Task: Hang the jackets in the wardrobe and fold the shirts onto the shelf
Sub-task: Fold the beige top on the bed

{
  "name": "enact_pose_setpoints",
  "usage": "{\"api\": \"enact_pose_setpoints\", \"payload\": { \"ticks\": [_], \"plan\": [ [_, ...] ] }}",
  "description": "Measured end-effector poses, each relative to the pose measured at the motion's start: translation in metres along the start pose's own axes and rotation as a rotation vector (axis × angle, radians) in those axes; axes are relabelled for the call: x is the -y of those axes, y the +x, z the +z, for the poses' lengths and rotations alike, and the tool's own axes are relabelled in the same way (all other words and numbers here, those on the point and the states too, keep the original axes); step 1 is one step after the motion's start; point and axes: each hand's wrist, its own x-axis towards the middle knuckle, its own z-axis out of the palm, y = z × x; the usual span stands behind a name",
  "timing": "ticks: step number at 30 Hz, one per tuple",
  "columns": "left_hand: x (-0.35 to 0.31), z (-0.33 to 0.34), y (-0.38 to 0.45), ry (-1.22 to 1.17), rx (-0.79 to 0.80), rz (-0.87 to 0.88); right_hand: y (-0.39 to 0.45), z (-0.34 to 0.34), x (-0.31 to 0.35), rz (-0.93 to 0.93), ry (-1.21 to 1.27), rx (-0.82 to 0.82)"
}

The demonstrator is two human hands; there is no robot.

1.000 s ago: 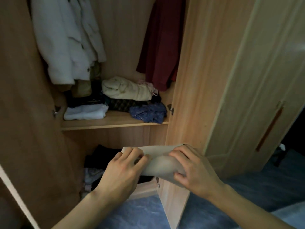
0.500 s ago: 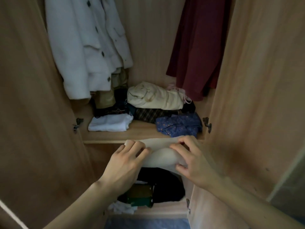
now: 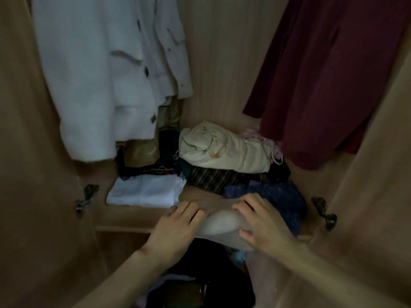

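- Fluffy white hanging jacket [image 3: 93,85] and dark red hanging garment [image 3: 329,81] are flanking the wooden shelf [image 3: 138,215].
- Folded beige shirt [image 3: 219,225] is resting at the shelf's front edge, between folded white shirt [image 3: 144,192] and blue patterned cloth [image 3: 280,196].
- Left hand [image 3: 178,227] and right hand [image 3: 264,223] are gripping it, fingers curled over its top.

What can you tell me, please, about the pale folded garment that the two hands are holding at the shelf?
The pale folded garment is a beige, soft-looking cloth, folded into a compact bundle; the picture is blurred, so no seams or buttons show. It sits at the front edge of the wooden shelf, partly overhanging it. The left hand and right hand hold it from either side, fingers on top. It lies between the white folded pile and the blue patterned cloth.
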Motion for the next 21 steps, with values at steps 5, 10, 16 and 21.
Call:
{"api": "enact_pose_setpoints", "payload": {
  "ticks": [5, 10, 16, 21],
  "plan": [
    [0.049, 0.033, 0.047, -0.067, 0.018, -0.027, 0.053, 0.031, -0.035, 0.050, -0.022, 0.030],
    [0.092, 0.070, 0.096, -0.083, -0.078, 0.041, 0.098, 0.060, -0.070, 0.116, 0.005, 0.052],
    [0.127, 0.120, 0.134, 0.044, -0.192, -0.054, 0.132, 0.108, -0.099, 0.217, 0.009, -0.121],
    [0.108, 0.182, 0.088, -0.076, 0.139, -0.008, 0.073, 0.179, -0.087, 0.285, 0.073, 0.252]
  ]
}}
